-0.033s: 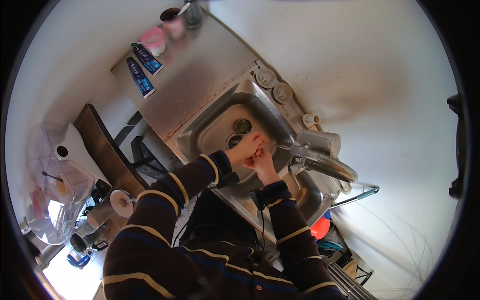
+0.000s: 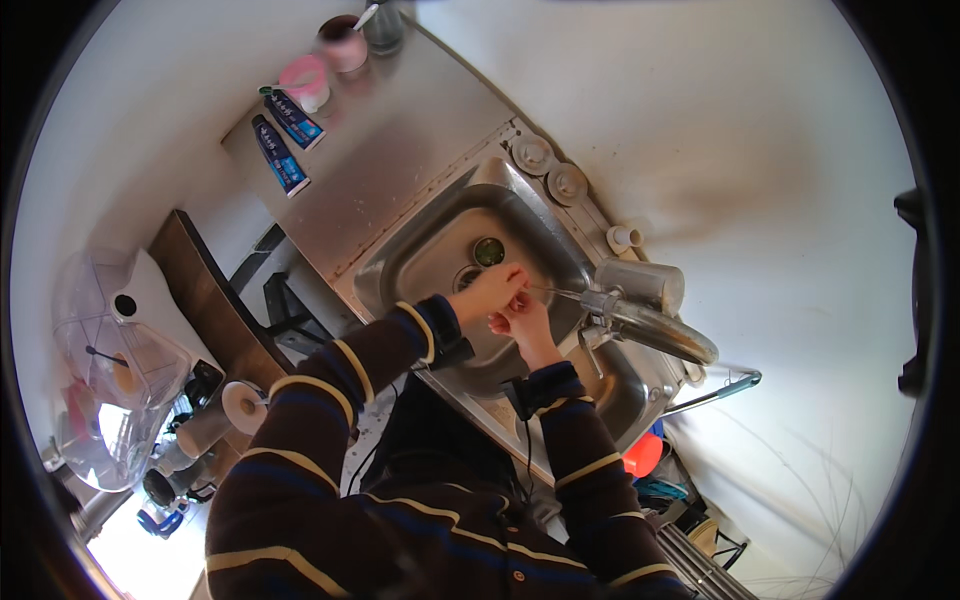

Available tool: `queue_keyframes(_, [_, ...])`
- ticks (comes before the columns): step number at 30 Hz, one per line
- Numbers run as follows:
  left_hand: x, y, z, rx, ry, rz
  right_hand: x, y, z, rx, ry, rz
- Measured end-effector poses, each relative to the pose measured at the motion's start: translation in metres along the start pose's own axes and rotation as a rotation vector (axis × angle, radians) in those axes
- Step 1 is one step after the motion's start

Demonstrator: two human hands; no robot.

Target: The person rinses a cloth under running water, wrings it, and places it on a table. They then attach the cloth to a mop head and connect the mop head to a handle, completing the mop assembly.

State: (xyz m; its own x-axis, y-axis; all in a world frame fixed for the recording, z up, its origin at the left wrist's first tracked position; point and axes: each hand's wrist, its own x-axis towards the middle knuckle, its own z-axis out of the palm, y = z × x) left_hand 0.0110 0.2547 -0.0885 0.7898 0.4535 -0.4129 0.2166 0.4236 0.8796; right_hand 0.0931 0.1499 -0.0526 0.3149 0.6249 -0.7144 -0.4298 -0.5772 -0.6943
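Observation:
Both my hands meet over the steel sink basin, close to the thin water stream from the faucet. My left hand is closed, its fingertips pressed together near the stream. Just beside it, my right hand has curled fingers touching or nearly touching the left ones. Whatever lies between the fingers is too small or hidden to make out. Beyond my left hand a small round dish with something green rests in the basin. The drain is partly covered by that hand.
On the steel counter lie two dark blue toothpaste tubes, with a pink cup behind them. Round pale lids line the wall edge. A metal cup stands behind the faucet. A second basin sits at the right.
Hardly anything differs. My hands have shifted very slightly at the fingertips, staying by the water stream.

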Motion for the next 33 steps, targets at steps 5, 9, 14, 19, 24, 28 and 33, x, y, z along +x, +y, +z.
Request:
queue_keyframes(5, [0.051, -0.037, -0.066, 0.774, 0.187, 0.108, -0.001, -0.002, -0.019, 0.017, 0.058, -0.073])
queue_keyframes(9, [0.07, -0.043, -0.081, 1.04, 0.173, 0.292, -0.011, 0.004, -0.024, 0.033, 0.086, -0.042])
queue_keyframes(14, [0.088, -0.048, -0.076, 1.514, -0.083, 0.353, -0.027, 0.013, -0.035, 0.083, 0.083, -0.001])
queue_keyframes(19, [0.097, -0.06, -0.066, 1.562, -0.067, 0.353, -0.036, 0.019, -0.052, 0.099, 0.125, 0.022])
queue_keyframes(24, [0.086, -0.061, -0.071, 1.56, -0.269, 0.259, -0.043, 0.023, -0.06, 0.087, 0.178, 0.009])
queue_keyframes(28, [0.073, -0.07, -0.073, 1.507, -0.41, 0.244, -0.046, 0.024, -0.065, 0.096, 0.175, 0.019])
queue_keyframes(33, [0.072, -0.084, -0.066, 1.45, -0.352, 0.246, -0.048, 0.028, -0.068, 0.118, 0.141, 0.001])
